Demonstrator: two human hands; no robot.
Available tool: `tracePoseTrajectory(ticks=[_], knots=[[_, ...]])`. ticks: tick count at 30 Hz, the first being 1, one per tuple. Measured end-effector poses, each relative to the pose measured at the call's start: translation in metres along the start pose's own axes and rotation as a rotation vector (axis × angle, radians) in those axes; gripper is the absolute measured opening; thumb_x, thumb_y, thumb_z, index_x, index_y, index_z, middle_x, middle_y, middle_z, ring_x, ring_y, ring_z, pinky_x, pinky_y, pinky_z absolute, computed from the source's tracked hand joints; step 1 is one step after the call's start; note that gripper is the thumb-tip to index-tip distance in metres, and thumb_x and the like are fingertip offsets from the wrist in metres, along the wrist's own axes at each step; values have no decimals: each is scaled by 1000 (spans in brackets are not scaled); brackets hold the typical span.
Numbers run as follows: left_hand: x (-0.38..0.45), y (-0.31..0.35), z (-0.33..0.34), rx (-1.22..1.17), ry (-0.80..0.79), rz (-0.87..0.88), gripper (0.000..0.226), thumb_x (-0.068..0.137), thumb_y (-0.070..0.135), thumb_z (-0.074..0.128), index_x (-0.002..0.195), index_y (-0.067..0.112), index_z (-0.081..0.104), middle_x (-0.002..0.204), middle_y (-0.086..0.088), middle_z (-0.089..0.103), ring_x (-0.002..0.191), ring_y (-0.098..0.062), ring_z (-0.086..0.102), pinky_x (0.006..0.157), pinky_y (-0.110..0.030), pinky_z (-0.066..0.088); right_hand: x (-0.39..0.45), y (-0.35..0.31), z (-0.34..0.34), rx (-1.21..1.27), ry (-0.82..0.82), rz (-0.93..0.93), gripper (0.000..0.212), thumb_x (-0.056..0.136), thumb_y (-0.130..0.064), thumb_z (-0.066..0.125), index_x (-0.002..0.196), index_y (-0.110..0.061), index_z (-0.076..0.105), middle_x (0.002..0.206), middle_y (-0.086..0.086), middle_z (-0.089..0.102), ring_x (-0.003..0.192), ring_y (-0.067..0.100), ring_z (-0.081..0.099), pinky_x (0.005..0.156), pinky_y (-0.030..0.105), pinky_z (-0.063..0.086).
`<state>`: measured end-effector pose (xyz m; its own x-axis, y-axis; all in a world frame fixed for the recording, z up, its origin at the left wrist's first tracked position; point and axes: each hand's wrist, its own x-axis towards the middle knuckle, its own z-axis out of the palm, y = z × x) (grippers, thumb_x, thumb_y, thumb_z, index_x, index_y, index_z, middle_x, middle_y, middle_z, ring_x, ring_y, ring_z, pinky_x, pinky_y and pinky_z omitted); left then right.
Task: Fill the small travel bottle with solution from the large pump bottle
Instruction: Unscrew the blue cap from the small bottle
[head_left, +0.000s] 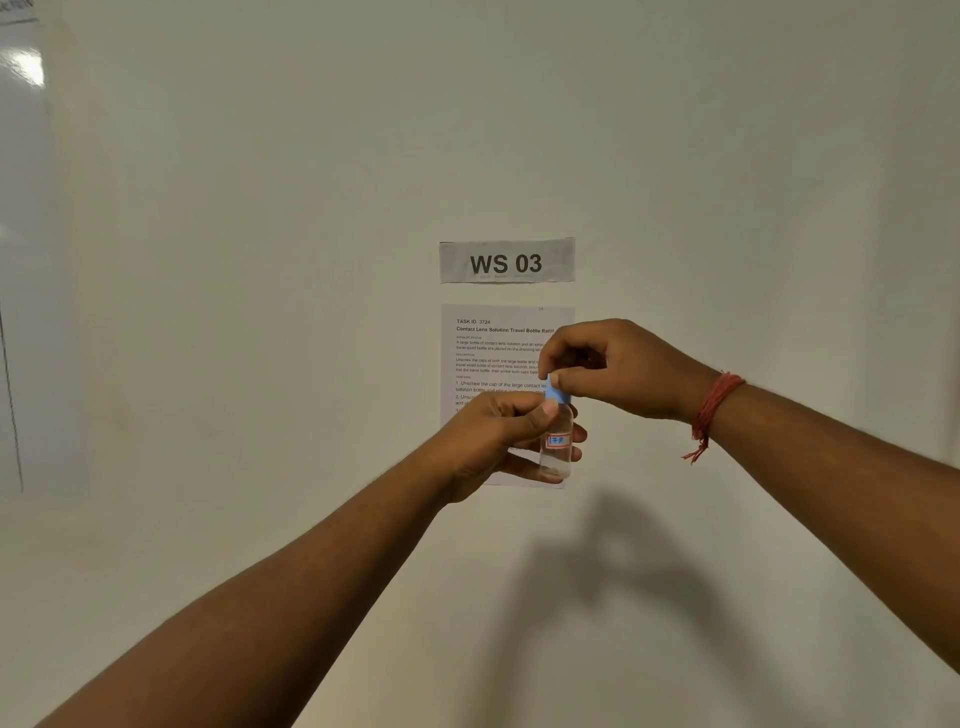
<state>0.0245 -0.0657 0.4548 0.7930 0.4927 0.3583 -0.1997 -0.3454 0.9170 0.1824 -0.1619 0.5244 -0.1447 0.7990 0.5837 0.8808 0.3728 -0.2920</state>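
Note:
A small clear travel bottle (557, 447) with a red and blue label is held upright in the air in front of the wall. My left hand (498, 436) grips its body from the left. On the bottle's neck sits a light blue cap (560, 396), and my right hand (618, 366) pinches that cap from above with thumb and fingers. A red thread band circles my right wrist. The bottle looks nearly empty, with a little liquid at its bottom. The large pump bottle is not in view.
A paper sign reading "WS 03" (506, 261) and a printed task sheet (488, 353) are taped to the pale wall behind my hands. A glossy panel (26, 260) stands at the far left. Shadows of my arms fall on the wall below.

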Motion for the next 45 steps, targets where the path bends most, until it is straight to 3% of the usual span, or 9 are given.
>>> tracePoseTrajectory(ticks=[3, 6, 9, 13, 18, 22, 31, 37, 45], knots=[[0, -1, 0, -9, 4, -6, 25, 103, 28, 53, 111, 13, 72, 107, -8, 78, 103, -29, 75, 80, -40, 63, 0, 2, 0, 5, 3, -3, 16, 88, -12, 62, 95, -25, 68, 89, -2, 67, 85, 16, 63, 80, 33, 56], [-1, -1, -1, -4, 9, -1, 25, 104, 28, 53, 110, 13, 72, 106, -7, 78, 103, -28, 75, 81, -40, 64, 0, 4, 1, 3, 29, -6, 7, 90, -22, 64, 95, -26, 66, 90, -4, 67, 86, 16, 62, 80, 33, 57], [-1, -1, -1, -5, 10, 3, 24, 104, 28, 52, 108, 15, 73, 106, -7, 78, 103, -29, 75, 81, -41, 63, -1, 4, 2, -18, 23, 5, 6, 90, -29, 66, 93, -24, 66, 85, -5, 68, 78, 11, 63, 73, 27, 57], [-2, -2, -1, -11, 14, -3, 24, 104, 27, 53, 107, 16, 73, 105, -6, 78, 101, -27, 75, 78, -39, 63, -1, 2, 3, -26, 21, 7, 2, 90, -22, 66, 91, -23, 67, 78, -9, 65, 69, 1, 59, 66, 17, 52], [-1, -4, 0, -8, 14, -10, 24, 104, 28, 53, 110, 15, 72, 107, -7, 78, 104, -28, 75, 81, -41, 63, -2, 1, 4, -23, 24, 12, 11, 89, -15, 63, 92, -24, 68, 81, -1, 67, 78, 19, 62, 75, 34, 56], [0, -5, 0, -2, 9, -7, 24, 104, 28, 52, 109, 15, 72, 106, -7, 78, 104, -29, 74, 80, -41, 63, -4, 1, 3, -13, 28, 11, 17, 88, -12, 60, 90, -27, 68, 83, 1, 66, 82, 23, 62, 79, 43, 57], [0, -10, -2, -16, 7, -6, 28, 103, 28, 53, 116, 11, 70, 109, -9, 77, 105, -29, 74, 83, -44, 63, -7, 9, 6, 43, 113, 13, 15, 87, -12, 60, 88, -26, 66, 83, -3, 66, 84, 25, 63, 77, 47, 56], [1, -17, -2, -8, 2, -13, 29, 103, 27, 52, 121, 9, 68, 111, -11, 76, 106, -31, 73, 86, -47, 62, -13, 22, 16, 115, 177, 41, 16, 89, -10, 58, 90, -24, 65, 94, -3, 70, 91, 20, 65, 77, 41, 59], [-5, -45, -2, 21, -14, -17, 32, 99, 31, 56, 125, 17, 66, 116, -13, 75, 110, -29, 72, 92, -49, 60, -43, 49, 46, 195, 233, 137, 10, 91, -12, 60, 93, -19, 67, 85, -6, 69, 82, 17, 64, 79, 37, 58]])
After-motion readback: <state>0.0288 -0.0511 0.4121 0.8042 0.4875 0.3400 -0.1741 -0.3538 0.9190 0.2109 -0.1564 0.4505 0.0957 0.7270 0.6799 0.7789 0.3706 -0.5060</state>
